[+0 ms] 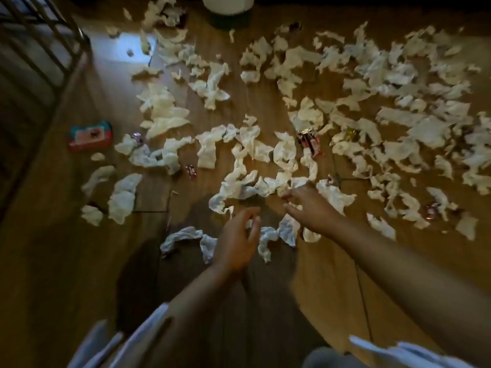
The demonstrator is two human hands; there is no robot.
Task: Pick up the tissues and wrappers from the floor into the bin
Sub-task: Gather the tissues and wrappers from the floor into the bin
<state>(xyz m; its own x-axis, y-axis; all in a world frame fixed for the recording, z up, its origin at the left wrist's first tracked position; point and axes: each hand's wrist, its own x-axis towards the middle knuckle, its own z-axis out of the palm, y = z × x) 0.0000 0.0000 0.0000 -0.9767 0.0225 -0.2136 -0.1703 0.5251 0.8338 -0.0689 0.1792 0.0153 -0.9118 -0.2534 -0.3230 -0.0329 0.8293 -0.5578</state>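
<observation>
Several crumpled white tissues (287, 152) lie scattered across the wooden floor (66, 248), thickest at the right. Small shiny wrappers lie among them, one red and silver wrapper (308, 140) at the middle and another small wrapper (191, 171) further left. The white bin (225, 5) stands at the top edge, mostly cut off. My left hand (239, 240) hovers with curled, spread fingers over tissues near me (268, 235), holding nothing. My right hand (310, 205) reaches forward with fingers apart, its fingertips at a tissue strip (252, 187).
A pink and teal wipes pack (89, 135) lies on the floor at the left. A dark metal rail or frame (45, 35) crosses the top left corner. My white sleeves show at the bottom edge.
</observation>
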